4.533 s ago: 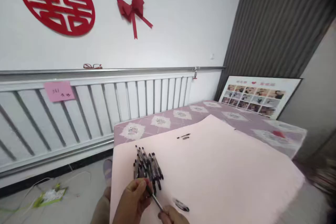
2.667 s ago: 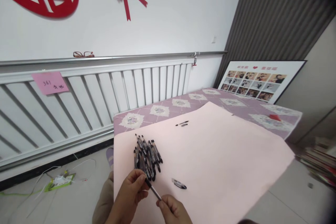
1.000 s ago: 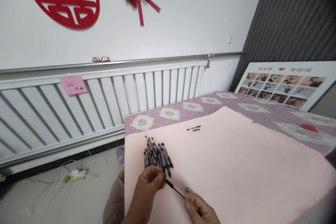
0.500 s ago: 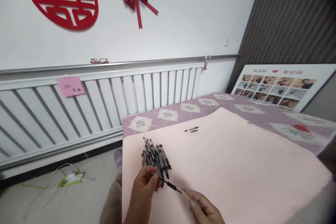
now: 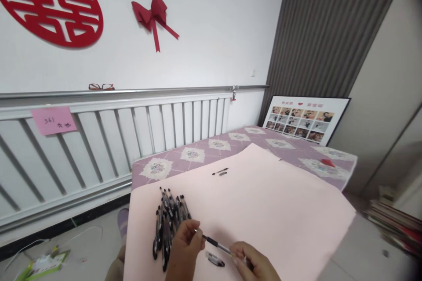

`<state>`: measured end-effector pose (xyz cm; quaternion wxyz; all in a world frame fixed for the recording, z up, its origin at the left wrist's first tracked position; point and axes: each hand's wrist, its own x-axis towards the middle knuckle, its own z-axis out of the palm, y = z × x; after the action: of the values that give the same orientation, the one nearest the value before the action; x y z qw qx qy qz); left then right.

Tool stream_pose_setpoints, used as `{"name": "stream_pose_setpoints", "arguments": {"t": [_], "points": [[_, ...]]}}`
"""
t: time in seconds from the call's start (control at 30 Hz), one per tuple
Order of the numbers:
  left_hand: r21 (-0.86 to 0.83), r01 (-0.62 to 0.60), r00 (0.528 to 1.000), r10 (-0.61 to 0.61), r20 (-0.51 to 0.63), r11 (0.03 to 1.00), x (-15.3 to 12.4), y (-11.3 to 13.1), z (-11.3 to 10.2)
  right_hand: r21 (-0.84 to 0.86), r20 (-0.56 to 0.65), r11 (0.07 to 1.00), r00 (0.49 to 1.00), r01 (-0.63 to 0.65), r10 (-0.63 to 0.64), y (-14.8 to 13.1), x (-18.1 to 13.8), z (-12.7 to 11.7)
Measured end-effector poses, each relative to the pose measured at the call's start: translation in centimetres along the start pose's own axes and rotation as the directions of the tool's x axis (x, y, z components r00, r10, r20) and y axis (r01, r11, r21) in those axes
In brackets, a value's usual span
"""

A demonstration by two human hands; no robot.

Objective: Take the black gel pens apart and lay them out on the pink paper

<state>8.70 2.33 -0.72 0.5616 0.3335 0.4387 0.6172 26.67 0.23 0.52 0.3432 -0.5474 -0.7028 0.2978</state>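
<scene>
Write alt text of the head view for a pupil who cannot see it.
Two hands hold a pen between them over a pink sheet, close to a pile of pens. The sheet lies on purple cloth; behind is a radiator, with red decorations on the wall above.

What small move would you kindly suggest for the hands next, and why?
Perhaps the left hand should gently twist its end of the slender clear-and-black pen, since it pinches that end while the right hand holds the other.
</scene>
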Motion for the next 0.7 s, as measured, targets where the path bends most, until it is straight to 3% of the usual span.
{"name": "stream_pose_setpoints", "arguments": {"t": [0.27, 0.43, 0.7], "points": [[0.325, -0.123, 0.98, 0.064, 0.186, 0.938, 3.4, -3.4, 6.1, -0.213, 0.136, 0.975, 0.99, 0.068, -0.039, 4.0, 2.6, -6.2], [0.671, -0.316, 0.938, 0.116, 0.326, 0.671, 5.5, -5.1, 8.4, -0.314, 0.131, 0.946, 0.99, 0.083, -0.043, 7.3, 4.2, -8.5], [0.786, -0.404, 0.904, 0.073, 0.422, 0.467, 10.1, -7.3, 10.4, -0.417, 0.169, 0.899, 0.983, 0.134, -0.068, 12.6, 8.2, -9.6]]}}
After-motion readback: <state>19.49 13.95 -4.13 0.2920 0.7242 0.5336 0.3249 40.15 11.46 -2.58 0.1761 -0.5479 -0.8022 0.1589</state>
